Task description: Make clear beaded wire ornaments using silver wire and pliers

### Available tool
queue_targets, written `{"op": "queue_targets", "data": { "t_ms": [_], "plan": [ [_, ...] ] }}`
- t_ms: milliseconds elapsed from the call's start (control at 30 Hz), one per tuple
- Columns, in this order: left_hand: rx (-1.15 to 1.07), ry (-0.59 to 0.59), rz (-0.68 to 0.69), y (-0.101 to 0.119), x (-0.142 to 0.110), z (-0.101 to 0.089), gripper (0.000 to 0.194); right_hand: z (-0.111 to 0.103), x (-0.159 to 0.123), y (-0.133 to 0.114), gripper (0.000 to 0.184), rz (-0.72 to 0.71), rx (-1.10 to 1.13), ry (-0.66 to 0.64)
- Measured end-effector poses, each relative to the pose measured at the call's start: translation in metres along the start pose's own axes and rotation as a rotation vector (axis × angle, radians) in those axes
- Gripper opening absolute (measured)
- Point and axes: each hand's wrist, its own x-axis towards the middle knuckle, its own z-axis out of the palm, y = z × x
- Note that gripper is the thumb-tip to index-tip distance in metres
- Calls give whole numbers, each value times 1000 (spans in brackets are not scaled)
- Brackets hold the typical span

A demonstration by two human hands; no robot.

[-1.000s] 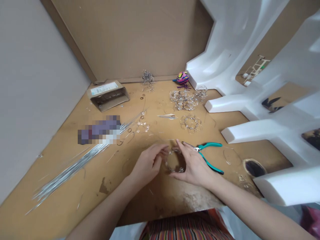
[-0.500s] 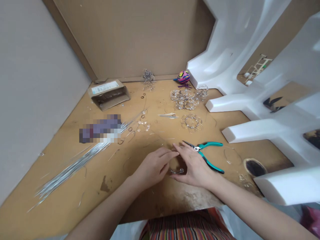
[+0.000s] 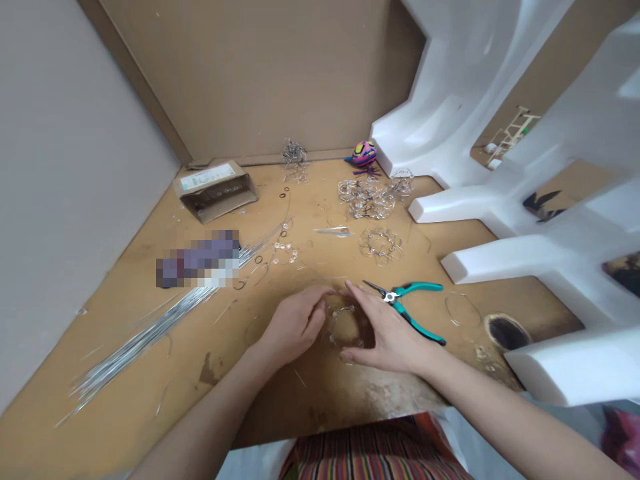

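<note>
Ring of beaded wire (image 3: pixel 333 331) sits between left hand (image 3: pixel 299 320), curled at its 9 o'clock, and right hand (image 3: pixel 387 330), cupped round 3; can't tell if either grips it; needle-nose pliers (image 3: pixel 390 297) at 2 o'clock.

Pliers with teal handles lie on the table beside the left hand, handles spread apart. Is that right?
The side is wrong: the head view shows the pliers beside the right hand. They do lie on the table, teal handles spread apart.
</note>
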Motion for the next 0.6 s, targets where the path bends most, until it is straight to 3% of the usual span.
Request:
{"op": "queue_targets", "data": {
  "t_ms": [100, 233, 333, 400, 600],
  "plan": [
    [-11, -33, 7, 5, -1, 2, 25, -6, 1, 3, 78, -25, 41, 123],
    [44, -62, 18, 9, -2, 8, 32, -12, 4, 13, 50, 58, 106, 334],
    [9, -100, -16, 8, -2, 6, 33, -16, 6, 18, 29, 104, 107, 398],
    [-84, -112, -62, 5, -1, 1, 30, -18, 7, 18, 25, 109, 96, 410],
    [-160, 163, -229, -15, 2, -2, 26, -19, 6, 18, 30, 117, 140, 441]
  ]
}}
